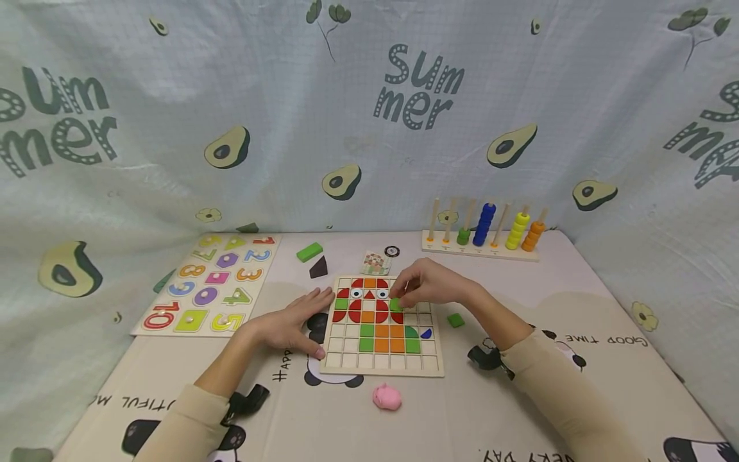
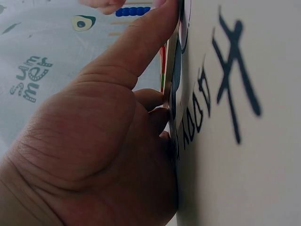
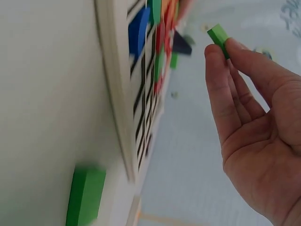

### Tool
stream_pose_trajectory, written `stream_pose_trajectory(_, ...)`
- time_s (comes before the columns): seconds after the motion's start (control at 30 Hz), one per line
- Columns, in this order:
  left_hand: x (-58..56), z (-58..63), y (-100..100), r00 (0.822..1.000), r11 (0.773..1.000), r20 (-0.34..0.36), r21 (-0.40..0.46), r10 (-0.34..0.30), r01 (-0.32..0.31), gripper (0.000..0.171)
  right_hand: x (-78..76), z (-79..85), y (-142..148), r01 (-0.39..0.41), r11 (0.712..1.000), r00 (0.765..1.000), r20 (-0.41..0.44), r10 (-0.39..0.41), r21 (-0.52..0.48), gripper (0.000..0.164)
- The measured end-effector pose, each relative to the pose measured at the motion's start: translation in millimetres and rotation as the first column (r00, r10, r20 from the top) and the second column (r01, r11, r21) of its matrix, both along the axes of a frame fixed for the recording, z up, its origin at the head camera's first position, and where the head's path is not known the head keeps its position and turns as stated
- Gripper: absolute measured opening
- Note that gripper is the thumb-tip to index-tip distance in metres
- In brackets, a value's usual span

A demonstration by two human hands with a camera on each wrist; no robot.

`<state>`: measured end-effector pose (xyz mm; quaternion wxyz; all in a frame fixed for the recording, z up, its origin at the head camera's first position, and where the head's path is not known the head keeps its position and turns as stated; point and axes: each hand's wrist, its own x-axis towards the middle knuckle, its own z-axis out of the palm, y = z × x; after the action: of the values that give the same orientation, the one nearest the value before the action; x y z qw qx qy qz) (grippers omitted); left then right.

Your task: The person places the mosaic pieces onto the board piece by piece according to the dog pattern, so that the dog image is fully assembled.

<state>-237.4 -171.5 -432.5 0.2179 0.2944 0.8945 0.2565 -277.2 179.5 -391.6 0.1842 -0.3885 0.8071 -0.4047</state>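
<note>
A wooden grid board (image 1: 349, 362) lies flat on the table, partly filled with red, orange, green and white tiles, two of them with round eyes. Between thumb and fingertips my right hand (image 1: 430, 282) pinches a small green block (image 3: 218, 40). In the right wrist view this block is raised above the board. My left hand (image 1: 291, 324) rests at the board's left edge, thumb and fingers extended; in the left wrist view the palm (image 2: 89, 136) shows close to the cloth. A blue half-round tile (image 1: 426, 333) sits in the board's right column.
Right of the board lies another green block (image 1: 455, 320). A pink pig figure (image 1: 387, 397) stands in front. Behind are a green bar (image 1: 309, 251), a dark wedge (image 1: 319, 267) and a picture card (image 1: 376, 263). A number puzzle (image 1: 199, 308) lies left; a bead counter (image 1: 479, 249) stands back right.
</note>
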Motion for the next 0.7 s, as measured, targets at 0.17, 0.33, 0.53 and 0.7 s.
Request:
stream_pose_trajectory(0.17, -0.3, -0.9, 0, 1.0, 1.0, 0.0, -0.002, 0.001, -0.001, 0.114, 7.0, -2.6, -30, -0.086, 0.994, 0.996, 0.007, 0.086, 0.063, 0.018)
stream_pose_trajectory(0.33, -0.8, -1.6, 1, 1.0, 1.0, 0.004, -0.005, 0.001, -0.001, 0.114, 17.2, -8.1, -55, -0.206, 0.97, 0.978, 0.008, 0.207, 0.125, 0.015)
stream_pose_trajectory(0.53, -1.2, -1.7, -1, 1.0, 1.0, 0.0, 0.001, 0.002, -0.002, 0.114, 32.4, -9.3, -75, -0.309, 0.93, 0.946, -0.031, 0.322, 0.2, 0.013)
stream_pose_trajectory(0.7, -1.5, -1.2, -1, 1.0, 1.0, 0.002, 0.003, -0.005, 0.005, 0.114, 41.1, -8.2, -81, -0.318, 0.912, 0.942, -0.021, 0.335, 0.259, 0.012)
